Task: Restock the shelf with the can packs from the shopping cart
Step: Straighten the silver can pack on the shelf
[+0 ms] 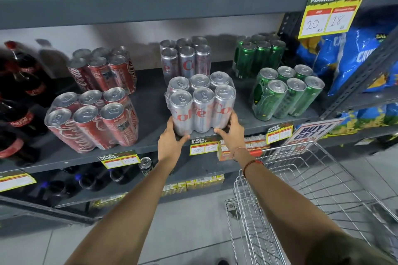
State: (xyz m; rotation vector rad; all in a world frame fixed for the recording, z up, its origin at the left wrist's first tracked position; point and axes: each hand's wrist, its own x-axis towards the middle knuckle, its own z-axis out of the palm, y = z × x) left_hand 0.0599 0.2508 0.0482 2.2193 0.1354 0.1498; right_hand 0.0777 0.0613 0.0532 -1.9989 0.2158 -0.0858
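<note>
A shrink-wrapped silver can pack (201, 103) stands upright at the front edge of the grey middle shelf (150, 118). My left hand (172, 142) grips its lower left corner and my right hand (231, 133) grips its lower right side. A second silver pack (186, 58) stands behind it. Two red can packs (92, 118) (103, 71) sit to the left, two green can packs (286, 92) (258, 56) to the right. The wire shopping cart (312, 189) is at the lower right; no packs show in its basket.
Dark cola bottles (19, 101) fill the shelf's left end. Blue snack bags (353, 56) hang on the right rack. Green and orange bottles stand on the top shelf. Price tags (204, 146) line the shelf edge. Small cartons and dark bottles sit on lower shelves.
</note>
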